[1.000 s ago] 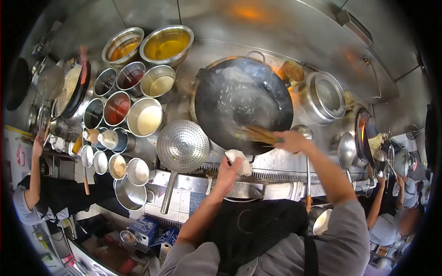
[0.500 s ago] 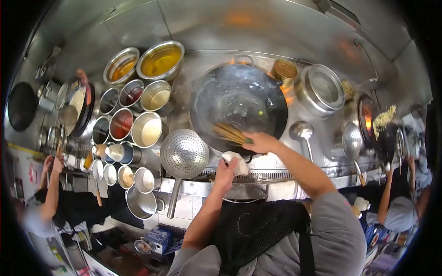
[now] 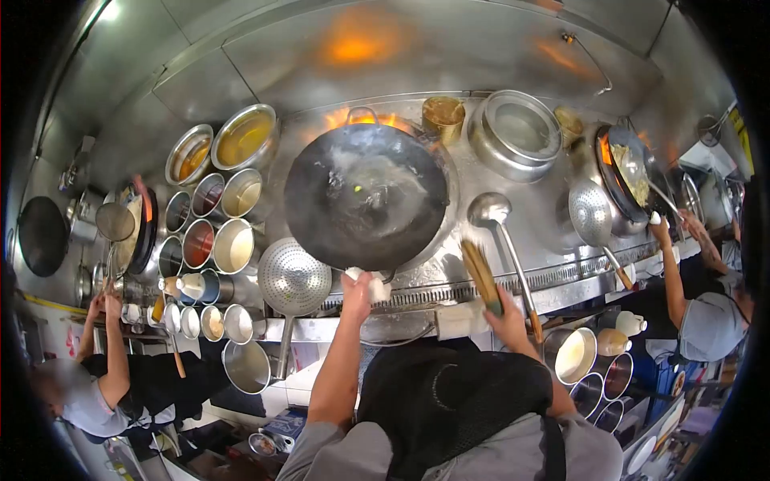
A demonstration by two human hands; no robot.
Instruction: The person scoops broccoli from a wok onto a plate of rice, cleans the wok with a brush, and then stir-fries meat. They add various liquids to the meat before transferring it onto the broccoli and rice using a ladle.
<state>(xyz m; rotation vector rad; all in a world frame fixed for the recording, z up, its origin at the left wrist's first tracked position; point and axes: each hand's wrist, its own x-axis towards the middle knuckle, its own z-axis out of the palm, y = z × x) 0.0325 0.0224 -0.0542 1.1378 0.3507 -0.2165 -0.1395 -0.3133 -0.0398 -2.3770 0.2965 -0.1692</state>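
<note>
A white cloth is bunched in my left hand, whose fingers are closed on it at the near rim of a large dark wok. Shallow water swirls in the wok with a small yellow-green scrap, and steam rises from it. My right hand grips a bamboo wok brush by its green-bound end, bristles pointing up and away, over the stove's front edge. Right of the wok lies a ladle with a long handle. To the left rests a perforated strainer.
Flames burn behind the wok. Several seasoning pots and two oil bowls stand left. A water pot and a tin stand at the back right. Co-workers cook at woks on both sides.
My right hand has drawn the brush out of the wok and back to the right. The wok now sits further left on its burner, with larger flames behind. My view has shifted too.
</note>
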